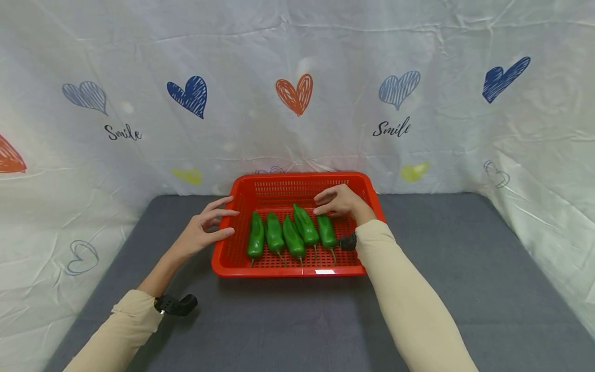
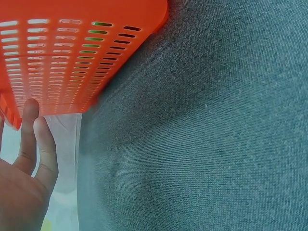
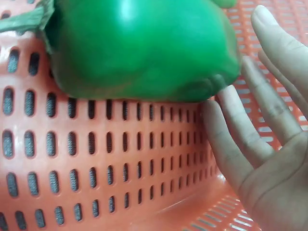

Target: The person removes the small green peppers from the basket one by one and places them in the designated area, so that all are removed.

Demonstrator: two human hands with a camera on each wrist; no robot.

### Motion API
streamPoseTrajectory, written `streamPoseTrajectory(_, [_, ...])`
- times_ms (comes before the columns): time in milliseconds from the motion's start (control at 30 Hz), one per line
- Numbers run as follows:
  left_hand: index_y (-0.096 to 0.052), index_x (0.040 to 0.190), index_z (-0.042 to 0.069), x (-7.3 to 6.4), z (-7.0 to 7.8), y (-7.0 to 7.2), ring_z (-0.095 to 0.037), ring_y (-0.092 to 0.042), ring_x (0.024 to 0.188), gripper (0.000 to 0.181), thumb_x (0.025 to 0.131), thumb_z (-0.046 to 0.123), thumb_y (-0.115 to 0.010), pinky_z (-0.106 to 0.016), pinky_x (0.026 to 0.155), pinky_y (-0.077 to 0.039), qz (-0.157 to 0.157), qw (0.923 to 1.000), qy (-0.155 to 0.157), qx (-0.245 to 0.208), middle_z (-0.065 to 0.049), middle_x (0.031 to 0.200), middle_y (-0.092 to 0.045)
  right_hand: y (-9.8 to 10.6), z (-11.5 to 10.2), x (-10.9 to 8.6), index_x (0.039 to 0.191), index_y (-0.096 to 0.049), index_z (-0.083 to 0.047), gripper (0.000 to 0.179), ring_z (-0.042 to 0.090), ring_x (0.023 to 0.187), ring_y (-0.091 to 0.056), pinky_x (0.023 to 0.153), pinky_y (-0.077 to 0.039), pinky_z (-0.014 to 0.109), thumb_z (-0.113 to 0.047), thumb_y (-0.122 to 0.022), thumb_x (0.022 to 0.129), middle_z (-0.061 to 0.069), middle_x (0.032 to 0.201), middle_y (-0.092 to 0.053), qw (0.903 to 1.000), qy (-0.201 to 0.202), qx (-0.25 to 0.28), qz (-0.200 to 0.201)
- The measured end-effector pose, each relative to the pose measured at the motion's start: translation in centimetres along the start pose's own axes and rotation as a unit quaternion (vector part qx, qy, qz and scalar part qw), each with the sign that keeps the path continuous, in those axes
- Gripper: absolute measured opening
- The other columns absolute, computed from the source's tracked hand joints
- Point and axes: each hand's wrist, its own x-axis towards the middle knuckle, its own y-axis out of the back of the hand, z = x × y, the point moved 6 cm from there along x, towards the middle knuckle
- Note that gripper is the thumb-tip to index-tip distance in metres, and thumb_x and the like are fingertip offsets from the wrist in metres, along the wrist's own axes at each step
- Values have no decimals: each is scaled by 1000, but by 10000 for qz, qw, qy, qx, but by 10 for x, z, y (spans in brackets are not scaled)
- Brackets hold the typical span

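Observation:
Several green peppers (image 1: 293, 237) lie side by side in a red plastic basket (image 1: 297, 272), their stems toward the near side. My left hand (image 1: 197, 235) is at the basket's left rim, fingers spread and loosely bent; the left wrist view shows its fingers (image 2: 46, 149) beside the slotted outer wall. Inside the basket, my right hand (image 1: 341, 200) hovers over the far end of the rightmost pepper (image 1: 327, 232). In the right wrist view, its fingers (image 3: 238, 125) are relaxed at the tip of that pepper (image 3: 144, 48), and the thumb stands apart. Whether they touch it I cannot tell.
The basket stands on a grey cloth-covered table (image 1: 288, 320), near its back edge. Behind hangs a white curtain (image 1: 241, 134) printed with hearts and the word Smile. Black straps with small devices sit at both wrists.

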Motion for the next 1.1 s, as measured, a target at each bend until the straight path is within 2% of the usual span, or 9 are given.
streamPoseTrajectory(300, [-65,133,2,0,2,0,-24,-38,136,41,93,-3,-70,-31,93,-44,3,10000,-50,-13,-9,160,-33,-4,5,1,127,-68,1,45,31,118,-60,92,-52,44,-4,-83,86,17,129,-65,9996,-250,-62,-81])
streamPoseTrajectory(533, [-64,134,2,0,1,0,-21,-39,135,41,93,-2,-69,-35,93,-45,-8,10000,-7,-58,-8,160,-32,-4,6,1,126,-69,3,43,31,115,-62,90,-53,44,-4,-83,86,16,125,-67,9996,-269,-97,-75])
streamPoseTrajectory(767, [-64,134,3,0,2,0,-20,-39,135,41,94,-2,-69,-32,93,-44,10,10000,-18,-35,-8,160,-33,-4,4,0,126,-69,1,45,30,121,-57,92,-52,42,-8,-84,85,13,126,-68,9990,-216,-383,-108])
streamPoseTrajectory(1100, [-64,134,2,0,1,0,-26,-37,137,40,94,-4,-68,-33,94,-43,-15,9999,-74,-143,-11,160,-32,-5,5,-1,128,-68,2,47,30,111,-62,87,-54,43,-5,-84,84,15,126,-66,9989,-347,-181,-258])
